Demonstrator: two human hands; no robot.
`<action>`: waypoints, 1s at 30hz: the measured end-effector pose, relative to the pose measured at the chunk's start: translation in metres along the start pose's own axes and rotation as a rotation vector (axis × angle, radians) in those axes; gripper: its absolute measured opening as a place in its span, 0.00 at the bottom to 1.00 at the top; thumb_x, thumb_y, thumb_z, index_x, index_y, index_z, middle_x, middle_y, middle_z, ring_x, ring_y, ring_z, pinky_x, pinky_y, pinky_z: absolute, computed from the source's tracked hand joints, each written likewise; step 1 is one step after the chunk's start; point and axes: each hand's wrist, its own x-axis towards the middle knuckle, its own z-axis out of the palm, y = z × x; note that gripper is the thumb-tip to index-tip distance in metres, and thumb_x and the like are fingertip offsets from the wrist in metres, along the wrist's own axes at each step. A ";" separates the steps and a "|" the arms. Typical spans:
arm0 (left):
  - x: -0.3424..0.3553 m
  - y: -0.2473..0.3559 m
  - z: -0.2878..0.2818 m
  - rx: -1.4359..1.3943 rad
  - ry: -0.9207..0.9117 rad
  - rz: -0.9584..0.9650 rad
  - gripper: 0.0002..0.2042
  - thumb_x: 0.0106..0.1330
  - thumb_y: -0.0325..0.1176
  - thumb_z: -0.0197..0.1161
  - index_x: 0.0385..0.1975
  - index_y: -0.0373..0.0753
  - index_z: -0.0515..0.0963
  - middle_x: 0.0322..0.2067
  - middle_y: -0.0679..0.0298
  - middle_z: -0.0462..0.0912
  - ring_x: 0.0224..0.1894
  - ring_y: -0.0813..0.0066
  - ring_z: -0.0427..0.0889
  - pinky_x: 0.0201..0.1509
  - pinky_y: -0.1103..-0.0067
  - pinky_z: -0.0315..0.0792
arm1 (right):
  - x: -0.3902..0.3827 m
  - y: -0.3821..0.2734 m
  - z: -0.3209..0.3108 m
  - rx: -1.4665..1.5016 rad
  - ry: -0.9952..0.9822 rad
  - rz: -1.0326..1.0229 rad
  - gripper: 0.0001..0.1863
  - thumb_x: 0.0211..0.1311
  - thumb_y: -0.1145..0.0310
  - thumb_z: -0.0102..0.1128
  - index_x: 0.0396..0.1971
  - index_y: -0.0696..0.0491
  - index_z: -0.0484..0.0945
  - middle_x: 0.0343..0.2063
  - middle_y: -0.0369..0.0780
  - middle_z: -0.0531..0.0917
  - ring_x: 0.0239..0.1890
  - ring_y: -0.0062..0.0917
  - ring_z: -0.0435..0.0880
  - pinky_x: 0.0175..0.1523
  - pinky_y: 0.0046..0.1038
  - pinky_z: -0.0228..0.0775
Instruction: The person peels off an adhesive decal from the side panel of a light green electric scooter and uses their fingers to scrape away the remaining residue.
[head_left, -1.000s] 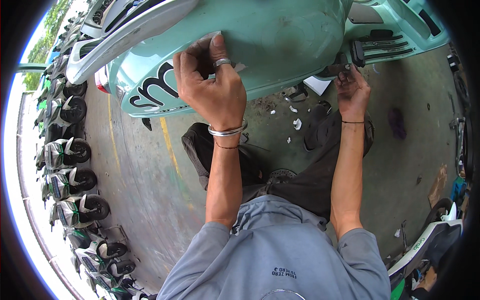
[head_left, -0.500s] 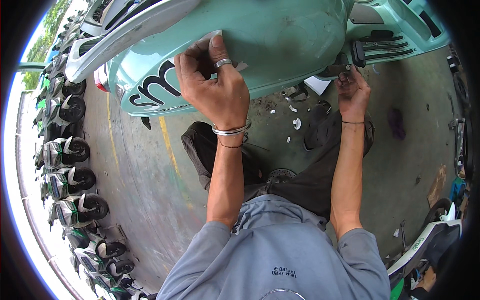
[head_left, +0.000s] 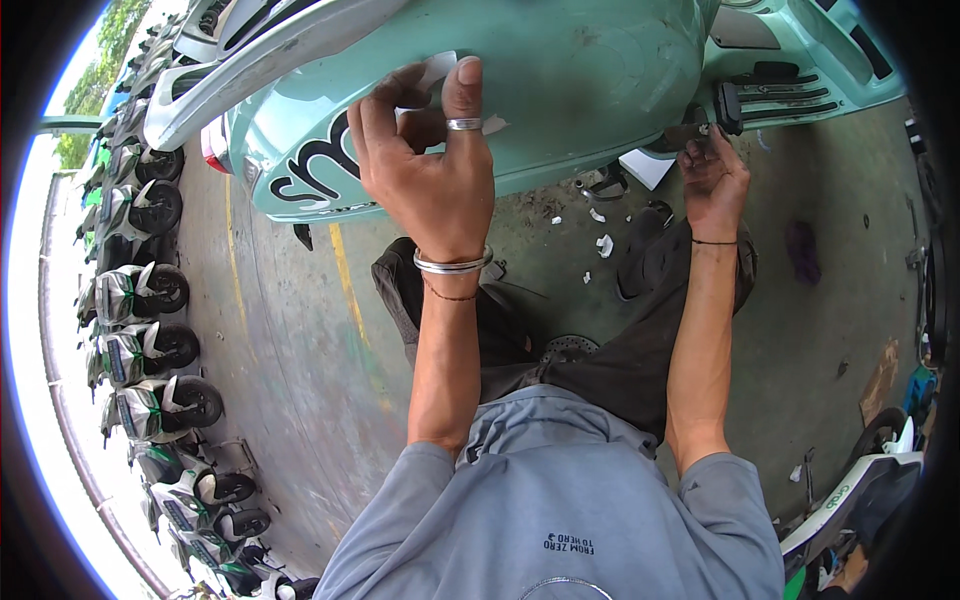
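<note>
A mint-green scooter body panel [head_left: 560,110] with black-and-white lettering [head_left: 318,168] fills the top of the head view. Against it is my left hand [head_left: 428,170], its fingers curled around a loose whitish sticker flap [head_left: 438,70]; the thumb lies along the flap's other side. A small pale scrap [head_left: 494,124] clings to the panel beside the thumb. To the right, my right hand [head_left: 716,190] is closed at the fingertips on a dark, short bar-like part [head_left: 684,136] under the panel's lower edge. Its exact kind cannot be made out.
Grey rail [head_left: 270,62] crosses the upper left. The scooter's footboard [head_left: 790,95] is at upper right. White scraps [head_left: 604,245] and a white box-like thing [head_left: 645,168] lie on the floor. Parked motorbikes [head_left: 155,290] line the left; another white-and-green vehicle part [head_left: 850,490] stands lower right.
My left thumb has moved away from the curled fingers, and more of the whitish flap shows between them. My right hand stays at the dark part. The view has shifted slightly.
</note>
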 end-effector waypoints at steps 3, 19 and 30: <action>0.001 0.005 0.000 0.270 -0.071 0.175 0.20 0.55 0.42 0.74 0.32 0.31 0.76 0.31 0.62 0.76 0.23 0.75 0.79 0.27 0.81 0.71 | 0.000 -0.001 0.000 -0.008 -0.027 0.001 0.05 0.61 0.70 0.60 0.34 0.55 0.79 0.26 0.34 0.77 0.29 0.22 0.73 0.37 0.27 0.64; 0.047 0.009 -0.034 0.052 -0.568 -0.083 0.09 0.63 0.30 0.66 0.30 0.29 0.78 0.26 0.59 0.82 0.21 0.74 0.84 0.22 0.82 0.72 | 0.001 -0.002 -0.002 -0.023 -0.017 -0.004 0.05 0.61 0.70 0.60 0.34 0.55 0.78 0.27 0.34 0.77 0.29 0.22 0.72 0.35 0.26 0.62; 0.042 -0.015 -0.033 -0.035 -0.528 0.042 0.09 0.63 0.30 0.66 0.29 0.29 0.77 0.27 0.60 0.81 0.21 0.74 0.84 0.21 0.83 0.72 | 0.001 -0.001 -0.002 -0.043 -0.001 -0.006 0.05 0.62 0.71 0.59 0.34 0.56 0.78 0.27 0.34 0.77 0.28 0.22 0.72 0.33 0.26 0.62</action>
